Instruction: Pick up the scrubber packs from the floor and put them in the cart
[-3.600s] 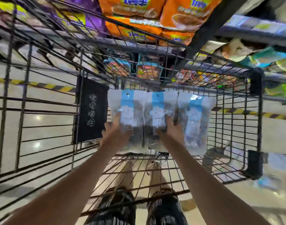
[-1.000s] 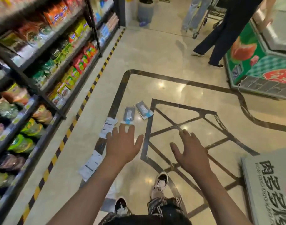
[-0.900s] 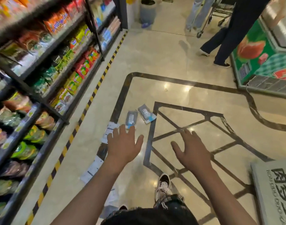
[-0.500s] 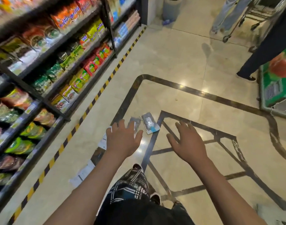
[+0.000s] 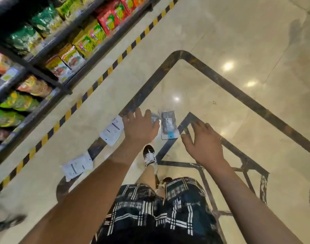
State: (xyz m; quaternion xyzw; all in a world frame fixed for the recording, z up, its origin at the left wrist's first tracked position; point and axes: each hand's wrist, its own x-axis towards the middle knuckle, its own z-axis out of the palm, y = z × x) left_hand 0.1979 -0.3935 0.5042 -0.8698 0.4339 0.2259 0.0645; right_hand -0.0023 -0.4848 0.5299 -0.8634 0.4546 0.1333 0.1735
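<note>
Nearest to me I see plaid shorts (image 5: 161,213) and one black-and-white sneaker (image 5: 149,155) stepping forward on the glossy floor (image 5: 212,95). Both arms reach out ahead. My left hand (image 5: 140,128) is spread flat with its fingers (image 5: 147,113) splayed, gripping nothing; my right hand (image 5: 203,143) is likewise loosely open and empty, palm down.

Low on the left, two white scrubber packs lie face down on the floor: the nearer white pack (image 5: 76,167) by the dark inlay band, the farther white pack (image 5: 113,132) just beside my left wrist. Printed lines show on their backs (too blurred to read).

Just past my hands lies a clear scrubber pack (image 5: 168,125), dark contents inside and a blue strip at its near end, between the two hands. A second clear pack (image 5: 154,117) sits just left of it, mostly hidden behind my left fingers.

Farther off on the left, the shelves (image 5: 50,55) of snack bags run along a yellow-black floor stripe (image 5: 106,73), smeared by motion.
</note>
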